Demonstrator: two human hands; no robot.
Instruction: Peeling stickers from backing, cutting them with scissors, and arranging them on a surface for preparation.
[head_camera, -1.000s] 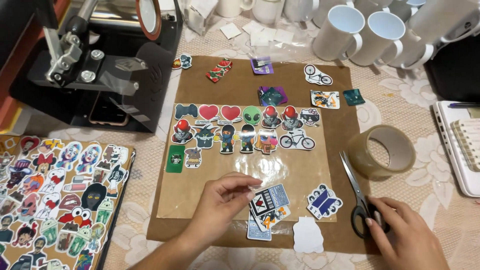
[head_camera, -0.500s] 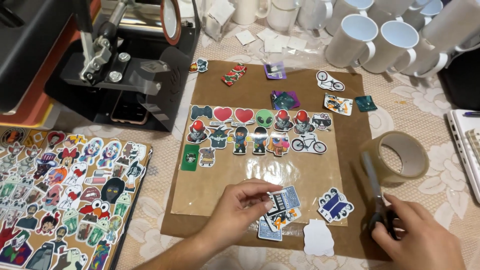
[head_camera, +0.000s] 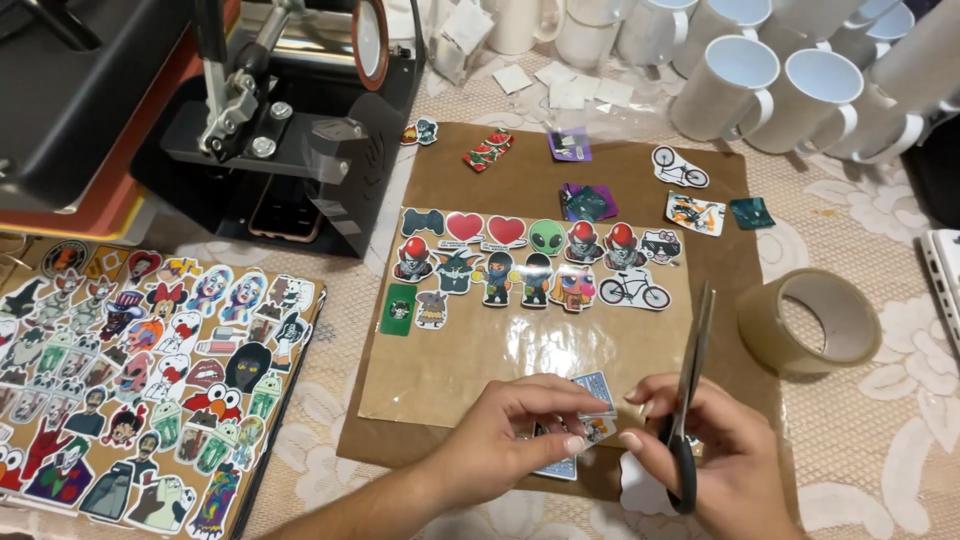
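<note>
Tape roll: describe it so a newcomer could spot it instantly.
Start at the brown paper sheet in the table's middle and look just off its right edge. The tape roll lies flat there, a wide translucent tan ring, the only hollow round thing beside the flat stickers.

Between the rows of stickers and both hands lies a bare stretch of clear film, free to cross. To the right the tape roll blocks the way; mugs crowd the far edge, and the press walls the far left.
</note>
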